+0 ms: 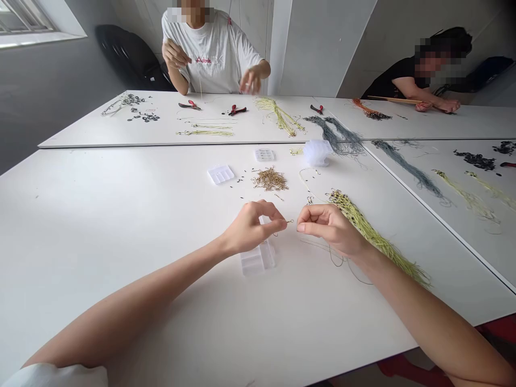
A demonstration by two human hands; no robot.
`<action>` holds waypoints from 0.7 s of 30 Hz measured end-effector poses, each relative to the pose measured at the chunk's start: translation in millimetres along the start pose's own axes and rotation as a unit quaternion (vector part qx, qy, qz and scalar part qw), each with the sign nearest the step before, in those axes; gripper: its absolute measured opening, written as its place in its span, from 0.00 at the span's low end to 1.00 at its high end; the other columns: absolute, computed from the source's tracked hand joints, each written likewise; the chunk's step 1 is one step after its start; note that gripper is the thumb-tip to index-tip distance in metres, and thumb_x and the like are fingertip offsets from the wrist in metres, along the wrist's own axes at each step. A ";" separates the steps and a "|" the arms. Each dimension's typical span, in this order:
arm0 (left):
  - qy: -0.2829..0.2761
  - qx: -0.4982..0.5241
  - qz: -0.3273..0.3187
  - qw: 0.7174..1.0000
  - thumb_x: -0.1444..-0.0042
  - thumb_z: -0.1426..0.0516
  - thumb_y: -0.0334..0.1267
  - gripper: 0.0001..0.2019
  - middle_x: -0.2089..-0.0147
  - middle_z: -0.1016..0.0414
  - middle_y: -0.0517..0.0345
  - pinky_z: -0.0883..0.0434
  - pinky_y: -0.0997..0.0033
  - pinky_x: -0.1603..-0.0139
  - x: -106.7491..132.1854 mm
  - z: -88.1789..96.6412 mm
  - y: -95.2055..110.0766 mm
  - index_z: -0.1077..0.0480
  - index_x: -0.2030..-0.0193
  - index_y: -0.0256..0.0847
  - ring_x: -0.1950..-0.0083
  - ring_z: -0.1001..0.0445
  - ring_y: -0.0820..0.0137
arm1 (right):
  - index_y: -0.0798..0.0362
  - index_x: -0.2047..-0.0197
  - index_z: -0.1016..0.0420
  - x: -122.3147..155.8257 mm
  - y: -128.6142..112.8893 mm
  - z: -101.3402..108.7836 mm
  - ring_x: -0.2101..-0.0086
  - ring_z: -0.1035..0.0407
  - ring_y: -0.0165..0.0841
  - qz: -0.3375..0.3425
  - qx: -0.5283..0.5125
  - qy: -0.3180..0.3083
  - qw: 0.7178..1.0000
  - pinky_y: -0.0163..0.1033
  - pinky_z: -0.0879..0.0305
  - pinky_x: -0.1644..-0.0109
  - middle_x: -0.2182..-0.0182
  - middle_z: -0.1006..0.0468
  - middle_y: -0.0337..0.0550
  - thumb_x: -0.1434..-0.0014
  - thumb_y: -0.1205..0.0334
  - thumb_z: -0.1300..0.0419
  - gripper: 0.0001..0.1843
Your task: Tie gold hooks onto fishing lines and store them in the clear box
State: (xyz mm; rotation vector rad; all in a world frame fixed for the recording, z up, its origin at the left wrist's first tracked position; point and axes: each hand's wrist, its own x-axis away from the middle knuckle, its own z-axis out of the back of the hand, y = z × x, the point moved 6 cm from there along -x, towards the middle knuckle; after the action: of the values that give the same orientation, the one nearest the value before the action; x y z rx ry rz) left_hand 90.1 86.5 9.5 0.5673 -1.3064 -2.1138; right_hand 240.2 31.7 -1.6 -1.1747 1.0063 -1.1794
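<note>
My left hand (pixel 258 223) is closed in a pinch on a small brass-coloured clip (pixel 290 221), whose ring end sticks out past the fingertips. Just to the right, a small gap away, my right hand (pixel 328 227) has thumb and forefinger pressed together. A thin dark line (pixel 342 263) loops out below that hand and seems to be held in it; the pinched end is hidden. Beneath my left hand lies an open clear plastic box (pixel 252 264), partly covered. Beyond the hands is a pile of brass-coloured clips (pixel 271 179). A bundle of yellow-green lines (pixel 374 236) lies beside my right forearm.
Small clear boxes (pixel 221 174) and a bunched clear plastic bag (pixel 317 153) stand farther back. Across the table gap lie red-handled pliers (pixel 237 110) and grey line bundles (pixel 338 131). Two people sit opposite, one in a white shirt (pixel 213 54), one in black (pixel 397 78).
</note>
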 end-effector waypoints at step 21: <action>-0.078 0.271 -0.030 0.959 0.40 0.41 0.34 0.07 0.58 0.22 0.49 0.29 0.66 0.48 2.0 -13.2 4.8 0.24 0.66 0.34 0.53 0.24 0.66 | 0.46 0.58 0.19 16.5 -31.6 0.6 0.62 0.32 0.35 0.217 0.117 0.109 0.963 0.44 0.33 0.56 0.61 0.25 0.43 0.43 0.64 0.36 0.09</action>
State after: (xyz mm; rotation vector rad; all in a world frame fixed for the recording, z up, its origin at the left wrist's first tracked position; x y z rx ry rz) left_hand 98.1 74.9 8.1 0.6738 -2.0037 -1.8662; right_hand 238.6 15.4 30.1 -0.6040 1.1807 -1.0503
